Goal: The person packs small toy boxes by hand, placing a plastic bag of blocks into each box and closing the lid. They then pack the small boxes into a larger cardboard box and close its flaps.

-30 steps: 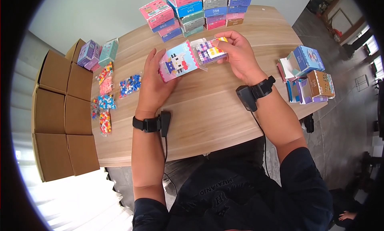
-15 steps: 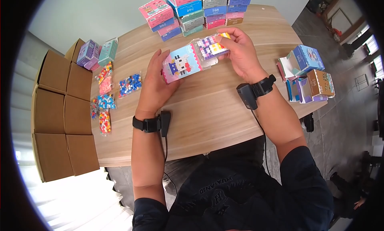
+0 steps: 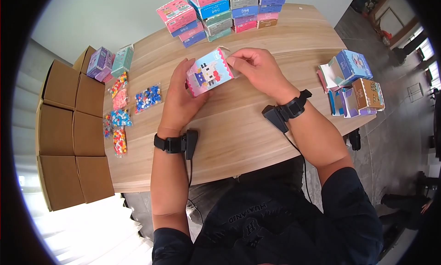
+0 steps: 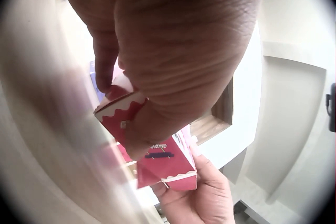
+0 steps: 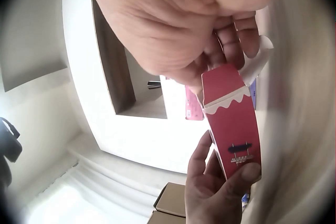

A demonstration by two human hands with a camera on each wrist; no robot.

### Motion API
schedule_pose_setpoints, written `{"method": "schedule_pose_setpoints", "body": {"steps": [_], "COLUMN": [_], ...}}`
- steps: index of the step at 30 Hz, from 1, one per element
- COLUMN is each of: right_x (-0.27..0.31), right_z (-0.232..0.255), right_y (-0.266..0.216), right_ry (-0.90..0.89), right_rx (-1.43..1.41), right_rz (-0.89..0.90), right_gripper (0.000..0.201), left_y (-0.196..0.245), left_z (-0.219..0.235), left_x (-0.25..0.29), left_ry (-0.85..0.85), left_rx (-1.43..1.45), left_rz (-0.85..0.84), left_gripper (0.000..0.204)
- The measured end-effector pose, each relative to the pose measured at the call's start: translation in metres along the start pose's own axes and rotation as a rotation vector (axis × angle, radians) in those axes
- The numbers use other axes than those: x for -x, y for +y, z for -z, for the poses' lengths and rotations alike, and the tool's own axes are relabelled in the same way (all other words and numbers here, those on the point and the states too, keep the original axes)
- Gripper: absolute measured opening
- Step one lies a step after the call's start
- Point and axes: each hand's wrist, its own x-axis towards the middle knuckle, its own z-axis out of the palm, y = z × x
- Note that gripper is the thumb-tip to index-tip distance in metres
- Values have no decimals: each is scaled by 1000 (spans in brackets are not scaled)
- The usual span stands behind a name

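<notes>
In front of me my left hand (image 3: 179,99) grips a small cardboard box (image 3: 209,74). Its printed face shows a white brick-built character with a red bow on light blue, edged in wavy pink. Both wrist views show the box's red side (image 5: 239,134), with the left thumb pressed on it. At the box's right end, my right hand (image 3: 262,72) pinches the end flap with bent fingers. A red flap (image 5: 223,82) and a white flap (image 5: 258,58) stick out at that end. The inside of the box is hidden.
Stacked toy boxes (image 3: 220,19) stand at the back of the table. Several bags of loose bricks (image 3: 148,98) lie to the left, beside brown cartons (image 3: 57,129). Opened boxes (image 3: 353,83) sit at the right edge. Cables run from both wrist cameras.
The clear pack of white, purple and yellow bricks, earlier in the right hand at the box's open end, has gone into the box. The right hand has moved left onto the end flap.
</notes>
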Motion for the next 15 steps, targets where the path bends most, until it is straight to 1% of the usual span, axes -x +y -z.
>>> {"method": "schedule_pose_setpoints", "body": {"steps": [2,5,8,12,15], "right_x": [2,-6,-3,-5,-5], "right_z": [3,10,10,8,6], "right_y": [1,14,11,18,19], "right_ry": [39,124,-19,-18,-15], "right_rx": [20,101,-32,128,243], "right_rz": [55,437,301,251,251], "right_gripper": [40,53,64,62,58], "left_y": [1,3,6,13,8], "left_z": [0,0,0,1,0], "left_x": [1,1,1,1,1], "left_ry": [7,7,0,-31,2], "left_rx": [6,64,134,142,59], "left_rz": [6,25,57,77,45], "left_gripper": [88,87,86,86,90]}}
